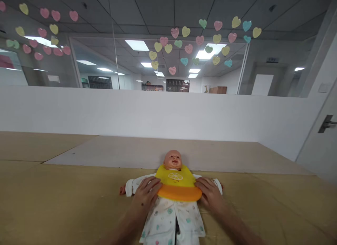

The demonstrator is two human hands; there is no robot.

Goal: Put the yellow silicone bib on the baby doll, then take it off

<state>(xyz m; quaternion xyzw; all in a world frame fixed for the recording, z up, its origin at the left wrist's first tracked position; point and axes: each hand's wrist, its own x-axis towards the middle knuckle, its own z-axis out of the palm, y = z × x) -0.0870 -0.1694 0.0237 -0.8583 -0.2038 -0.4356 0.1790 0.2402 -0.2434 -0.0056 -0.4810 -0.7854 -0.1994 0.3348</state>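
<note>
A pink vinyl baby doll [172, 160] is laid on its back on a tan, board-covered table [65, 188], dressed in a white dotted outfit [163, 220]. A yellow silicone bib [175, 178] with a curved orange pocket [179, 193] lies on its chest. The bib's sides are touched by the spread left hand [146, 193] and spread right hand [209, 194], with nothing pinched.

Bright, even light comes from the flat ceiling lights [137, 45], which leave pale glare on the glass partition [126, 62]. The white wall [158, 115] looks evenly lit, and shadows stay faint and soft around the doll [172, 160] on the surface [79, 181]. Wide-angle distortion tilts the door frame [313, 139] at the right edge and bends the ceiling lines. Focus looks fairly even throughout, with slightly soft fine detail.
</note>
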